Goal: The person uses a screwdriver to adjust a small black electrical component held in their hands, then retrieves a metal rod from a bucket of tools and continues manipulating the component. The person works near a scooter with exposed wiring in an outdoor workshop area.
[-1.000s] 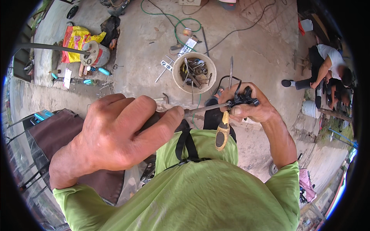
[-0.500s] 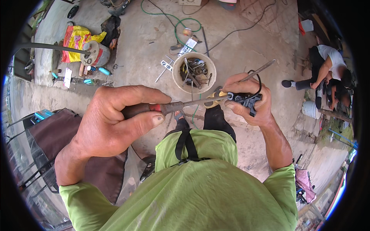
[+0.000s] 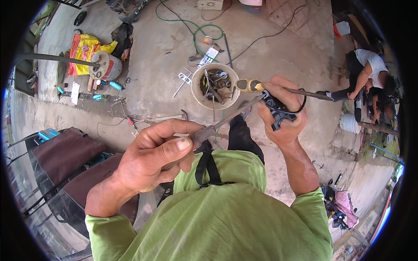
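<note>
My left hand point(image 3: 159, 154) is closed around a worn screwdriver point(image 3: 237, 114), its thumb pressed along the grip. That screwdriver's shaft slants up to the right, and its tip meets the end of a small black part point(image 3: 275, 108) with a short black cable. My right hand point(image 3: 287, 117) grips this part between thumb and fingers; its exact kind I cannot make out. The same hand also holds a second screwdriver with a yellow and black handle point(image 3: 249, 85), lying crosswise behind the part with its long shaft pointing right. My fingers partly hide both tools.
Below my hands a round bucket point(image 3: 194, 91) of tools and metal pieces stands on the concrete floor. Around it lie a green hose point(image 3: 196, 37) and a metal frame piece point(image 3: 182, 79). Another person point(image 3: 368, 71) sits at the right. A brown-covered seat point(image 3: 61, 150) is at the left.
My left hand has shifted right and down, tilting its screwdriver more steeply. In my right hand the yellow-handled screwdriver has swung, its handle rising and its shaft end dropping to the right.
</note>
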Motion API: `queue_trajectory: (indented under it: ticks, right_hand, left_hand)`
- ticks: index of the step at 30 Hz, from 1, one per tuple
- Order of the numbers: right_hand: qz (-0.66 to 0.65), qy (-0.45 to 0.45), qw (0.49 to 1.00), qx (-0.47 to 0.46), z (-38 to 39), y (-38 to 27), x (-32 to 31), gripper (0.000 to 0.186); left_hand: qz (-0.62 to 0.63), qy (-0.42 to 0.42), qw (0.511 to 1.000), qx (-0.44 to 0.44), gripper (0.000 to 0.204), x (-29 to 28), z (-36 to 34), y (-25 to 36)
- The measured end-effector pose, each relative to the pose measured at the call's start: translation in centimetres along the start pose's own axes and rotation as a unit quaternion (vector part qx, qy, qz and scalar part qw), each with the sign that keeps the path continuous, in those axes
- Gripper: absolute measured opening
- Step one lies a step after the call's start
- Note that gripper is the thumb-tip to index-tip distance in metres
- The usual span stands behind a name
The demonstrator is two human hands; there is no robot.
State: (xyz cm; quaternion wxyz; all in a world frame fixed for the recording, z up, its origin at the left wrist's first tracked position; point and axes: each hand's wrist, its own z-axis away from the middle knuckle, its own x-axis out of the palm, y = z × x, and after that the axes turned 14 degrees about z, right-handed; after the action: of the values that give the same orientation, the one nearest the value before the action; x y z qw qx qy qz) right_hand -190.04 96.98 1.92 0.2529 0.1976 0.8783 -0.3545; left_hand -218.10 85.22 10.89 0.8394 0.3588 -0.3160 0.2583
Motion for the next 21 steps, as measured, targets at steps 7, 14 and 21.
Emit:
queue_trajectory:
  ticks: [7, 14, 21]
  right_hand:
    - [-0.221, -0.031, 0.957, 0.186, 0.9, -0.2, -0.5, 0.034]
    - [-0.389, -0.092, 0.878, 0.263, 1.5, 0.3, -2.4, 0.037]
    - [-0.41, -0.095, 0.869, 0.259, 1.4, 0.0, -2.9, 0.034]
  left_hand:
    - [-0.393, -0.002, 0.884, 0.254, 0.04, 1.6, 0.5, -2.0]
    - [-0.523, -0.021, 0.803, 0.283, 0.043, 2.2, 2.4, 1.5]
    - [-0.588, -0.038, 0.758, 0.279, 0.044, 3.9, 2.0, 2.0]
